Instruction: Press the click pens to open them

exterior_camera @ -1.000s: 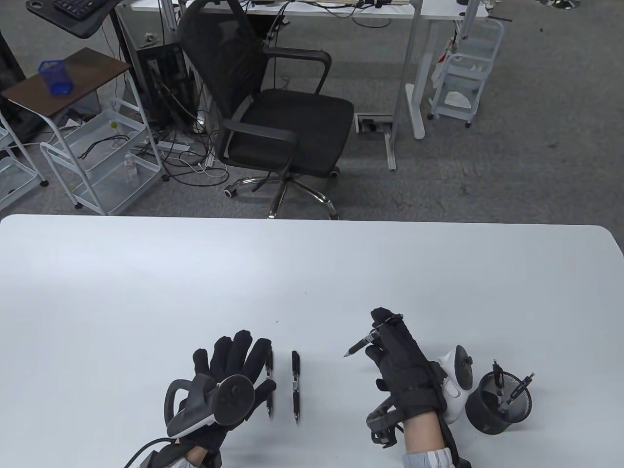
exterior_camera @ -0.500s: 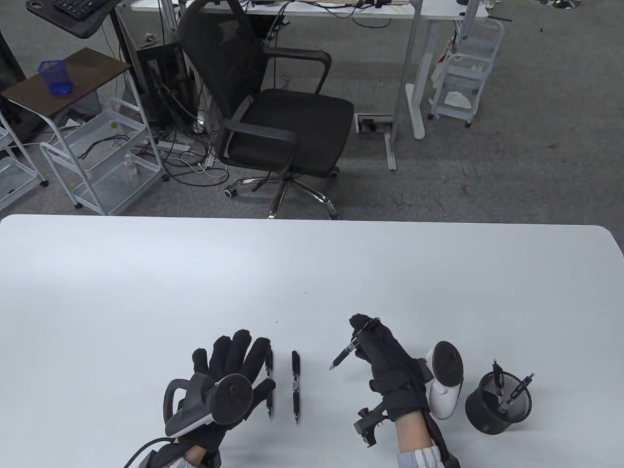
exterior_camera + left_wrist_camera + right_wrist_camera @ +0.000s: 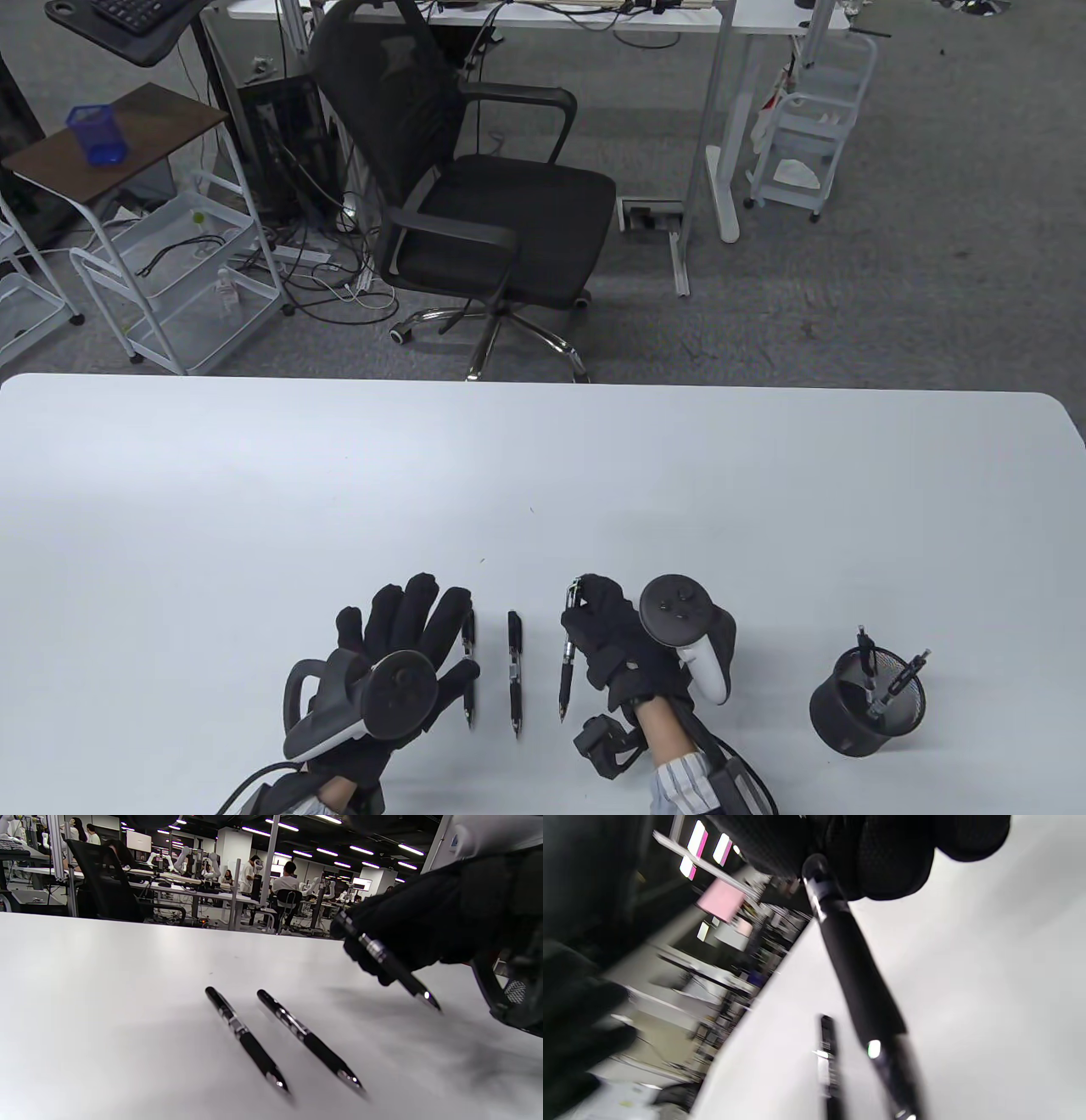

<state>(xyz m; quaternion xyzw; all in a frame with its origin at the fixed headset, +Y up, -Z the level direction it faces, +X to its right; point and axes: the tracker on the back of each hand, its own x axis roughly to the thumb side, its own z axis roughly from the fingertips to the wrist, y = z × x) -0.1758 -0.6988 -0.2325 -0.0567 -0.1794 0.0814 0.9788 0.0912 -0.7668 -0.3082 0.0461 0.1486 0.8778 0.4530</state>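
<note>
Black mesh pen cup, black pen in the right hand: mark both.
black mesh pen cup (image 3: 848, 722), table view, on its outer wall.
black pen in the right hand (image 3: 567, 675), table view, on its lower barrel.

My left hand (image 3: 399, 637) is lying flat on the desk (image 3: 254, 509), palm down, fingers spread forward. My right hand (image 3: 615, 641) is curling its fingers in a grip around a pen (image 3: 567, 671), knuckles up, wrist angled inward.
</note>
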